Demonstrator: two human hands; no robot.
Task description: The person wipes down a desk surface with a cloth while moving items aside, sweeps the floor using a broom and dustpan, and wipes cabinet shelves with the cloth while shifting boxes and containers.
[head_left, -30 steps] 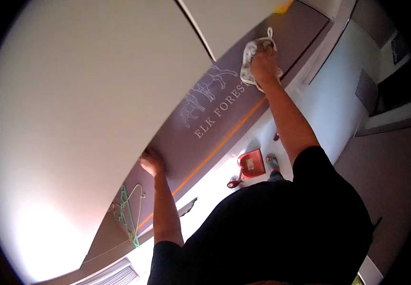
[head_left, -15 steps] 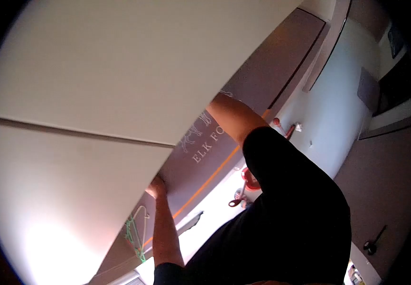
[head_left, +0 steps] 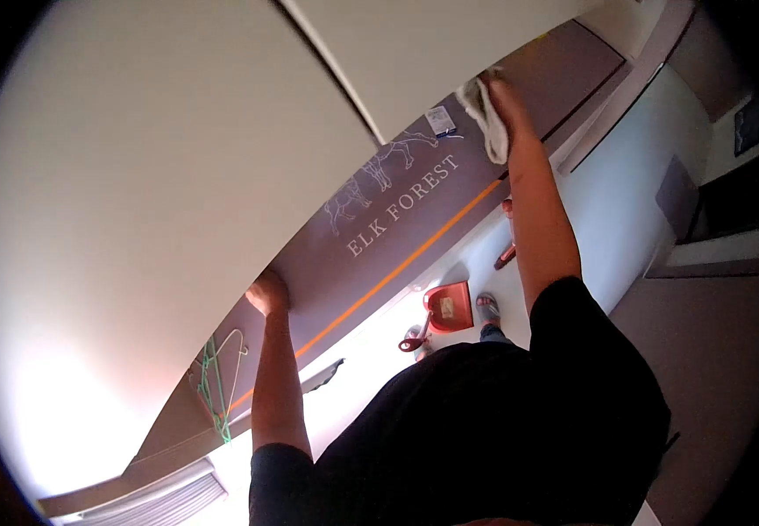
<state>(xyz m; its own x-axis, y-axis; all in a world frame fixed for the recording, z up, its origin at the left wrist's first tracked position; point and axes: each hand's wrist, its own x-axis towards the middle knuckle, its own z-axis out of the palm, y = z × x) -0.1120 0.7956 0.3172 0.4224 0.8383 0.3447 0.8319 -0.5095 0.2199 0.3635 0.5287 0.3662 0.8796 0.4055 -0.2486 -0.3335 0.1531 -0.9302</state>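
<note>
My right hand (head_left: 504, 103) grips a folded white cloth (head_left: 490, 131) on the dark mat (head_left: 336, 272) near its far end. The mat is grey-purple, with "ELK FOREST" lettering, deer line drawings and an orange stripe. Lower on the mat rests my left hand (head_left: 267, 294), beside the edge of a large white panel (head_left: 178, 175); its fingers are mostly hidden. A small white label (head_left: 440, 121) lies on the mat, left of the cloth.
Green and white hangers (head_left: 219, 386) lie at the mat's lower left end. On the floor below are a red dustpan (head_left: 454, 309), a red-handled brush (head_left: 506, 255) and my slippered foot (head_left: 487, 307). The white panel cuts across the upper left.
My right hand has come out from behind the white panel and moved up and right, showing the cloth. The view has shifted, uncovering more lettering, the label and the dustpan. My left hand stays on the mat.
</note>
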